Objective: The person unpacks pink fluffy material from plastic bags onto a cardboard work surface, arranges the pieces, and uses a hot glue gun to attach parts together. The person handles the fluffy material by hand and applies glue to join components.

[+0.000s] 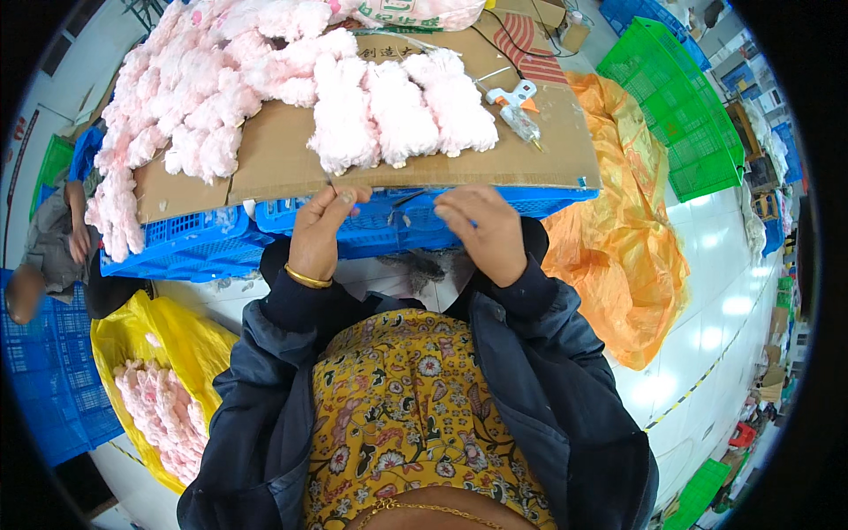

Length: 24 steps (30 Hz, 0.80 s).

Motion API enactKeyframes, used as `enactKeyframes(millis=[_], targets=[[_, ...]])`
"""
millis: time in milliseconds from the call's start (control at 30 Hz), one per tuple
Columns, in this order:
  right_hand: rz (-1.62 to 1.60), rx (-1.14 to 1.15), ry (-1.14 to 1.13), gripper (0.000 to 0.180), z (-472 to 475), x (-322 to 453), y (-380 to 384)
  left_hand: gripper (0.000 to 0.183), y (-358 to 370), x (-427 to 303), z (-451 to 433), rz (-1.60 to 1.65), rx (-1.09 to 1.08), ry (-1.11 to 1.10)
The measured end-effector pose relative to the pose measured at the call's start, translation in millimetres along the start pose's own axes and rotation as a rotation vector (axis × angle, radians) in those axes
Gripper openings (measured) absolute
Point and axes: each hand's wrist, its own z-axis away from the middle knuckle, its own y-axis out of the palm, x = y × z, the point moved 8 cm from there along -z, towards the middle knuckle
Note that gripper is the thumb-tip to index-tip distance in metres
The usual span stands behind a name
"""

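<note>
My left hand (324, 222), with a gold bangle at the wrist, pinches a thin dark strand at the cardboard's front edge. My right hand (487, 228) is raised to its right, fingers bent with thumb near them; a small dark pointed thing (409, 197) lies or hangs between the hands, and whether the right fingers hold it I cannot tell. Beyond them, three pale pink fluffy pieces (402, 112) lie side by side on the cardboard sheet (278, 149). A white and orange hot glue gun (513, 96) lies right of them, its nozzle side by a clear plastic wrapping.
A heap of pink fluffy pieces (192, 79) covers the left of the cardboard, which rests on blue plastic crates (192, 242). A yellow sack (132, 324) holds more pink pieces. An orange sack (623, 265) and a green crate (676, 112) stand right. Another person (56, 225) sits left.
</note>
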Motion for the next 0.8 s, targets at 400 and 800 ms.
enactKeyframes(millis=[400, 800], targets=[[-0.285, -0.342, -0.350, 0.019, -75.7, 82.2, -150.6, 0.045, 44.3, -229.6, -10.7, -0.270, 0.353, 0.731], [-0.479, -0.550, -0.286, 0.015, -36.8, 84.2, -116.0, 0.030, 56.7, -206.5, 55.9, -0.238, 0.279, 0.916]])
